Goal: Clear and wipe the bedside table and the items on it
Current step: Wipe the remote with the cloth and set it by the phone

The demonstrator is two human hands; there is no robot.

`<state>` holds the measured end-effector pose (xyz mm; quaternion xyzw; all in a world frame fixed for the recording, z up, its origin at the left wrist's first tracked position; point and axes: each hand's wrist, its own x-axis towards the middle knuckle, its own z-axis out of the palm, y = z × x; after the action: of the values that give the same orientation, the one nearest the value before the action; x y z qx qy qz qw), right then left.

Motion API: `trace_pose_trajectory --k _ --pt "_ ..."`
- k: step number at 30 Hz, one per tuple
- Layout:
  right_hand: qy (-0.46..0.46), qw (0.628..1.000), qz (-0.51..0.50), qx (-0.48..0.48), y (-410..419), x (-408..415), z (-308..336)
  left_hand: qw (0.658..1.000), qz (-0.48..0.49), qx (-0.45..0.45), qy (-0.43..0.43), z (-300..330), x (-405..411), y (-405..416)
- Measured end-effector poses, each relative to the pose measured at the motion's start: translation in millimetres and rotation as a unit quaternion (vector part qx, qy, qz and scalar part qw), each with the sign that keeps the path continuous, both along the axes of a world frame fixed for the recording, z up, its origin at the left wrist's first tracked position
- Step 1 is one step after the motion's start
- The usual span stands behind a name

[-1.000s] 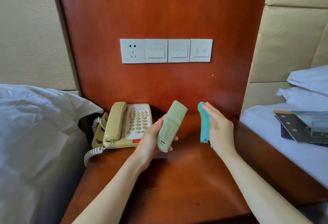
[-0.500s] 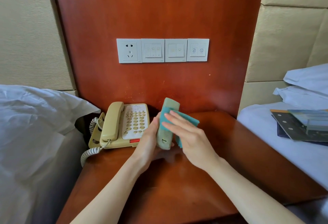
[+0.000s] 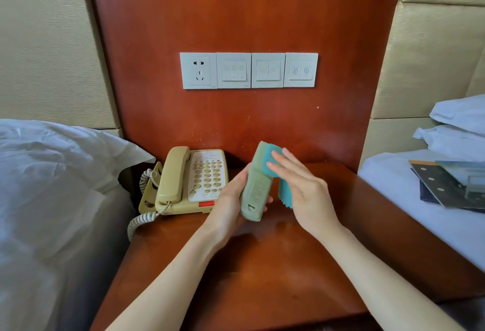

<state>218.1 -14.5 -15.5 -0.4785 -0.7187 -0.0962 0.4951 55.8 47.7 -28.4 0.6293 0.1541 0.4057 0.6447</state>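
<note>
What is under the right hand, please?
Under the right hand lies a teal cloth, pressed onto the remote control that the left hand holds. The cloth hides the remote's upper face.

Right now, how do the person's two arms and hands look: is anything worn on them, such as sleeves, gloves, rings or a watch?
Both forearms are bare up to the bottom edge of the picture, so no sleeves show. The left hand and the right hand wear no gloves. No watch, bracelet or ring is visible on either wrist or on the fingers in view. The fingernails look short and unpainted, as far as the picture shows.

Left hand (image 3: 231,199) gripping, right hand (image 3: 304,189) flat
</note>
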Motion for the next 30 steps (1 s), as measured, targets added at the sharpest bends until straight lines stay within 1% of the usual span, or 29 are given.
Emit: trace_pose_trajectory --k 2,4,6,9,12,16,19,21,23,25,28,30 --pt "-0.042 0.999 0.027 0.01 -2.6 -9.5 -0.6 0.998 -0.006 -0.037 -0.046 -0.2 1.0 0.3" --pt "-0.09 0.994 0.064 0.009 -5.7 -20.2 -2.0 0.99 -0.011 -0.104 -0.093 1.4 -1.4 0.2" --pt "-0.146 0.985 0.089 -0.003 -7.5 -26.9 -3.7 0.982 0.007 -0.152 -0.108 2.8 -6.7 2.2" --pt "-0.2 0.976 0.085 -0.011 -7.9 -27.6 -4.2 0.978 0.035 -0.17 -0.115 3.3 -12.3 8.3" --pt "-0.184 0.981 0.059 0.009 -8.9 -22.8 -2.4 0.98 0.061 -0.163 -0.099 5.1 -10.9 6.8" --pt "-0.095 0.995 0.003 -0.021 -7.3 -12.5 -1.3 0.991 0.057 -0.104 -0.068 5.6 -5.1 4.2" --pt "-0.072 0.997 0.012 -0.023 -8.1 -13.7 -1.7 0.988 0.062 -0.109 -0.089 5.4 -4.1 5.1" --pt "-0.088 0.995 0.05 -0.007 -11.1 -23.6 -2.3 0.982 0.061 -0.136 -0.112 5.2 -5.8 6.4" --pt "-0.144 0.986 0.079 0.005 -13.9 -33.6 -3.7 0.976 0.05 -0.177 -0.119 6.4 -8.8 5.5" --pt "-0.197 0.977 0.078 0.013 -14.1 -36.7 -4.7 0.972 0.04 -0.201 -0.113 6.2 -10.6 5.2" --pt "-0.198 0.977 0.083 0.016 -12.7 -31.8 -4.4 0.969 0.047 -0.218 -0.105 4.8 -10.1 6.0" --pt "-0.165 0.981 0.099 0.021 -10.6 -29.0 -5.5 0.971 0.047 -0.212 -0.097 4.5 -8.5 7.8"
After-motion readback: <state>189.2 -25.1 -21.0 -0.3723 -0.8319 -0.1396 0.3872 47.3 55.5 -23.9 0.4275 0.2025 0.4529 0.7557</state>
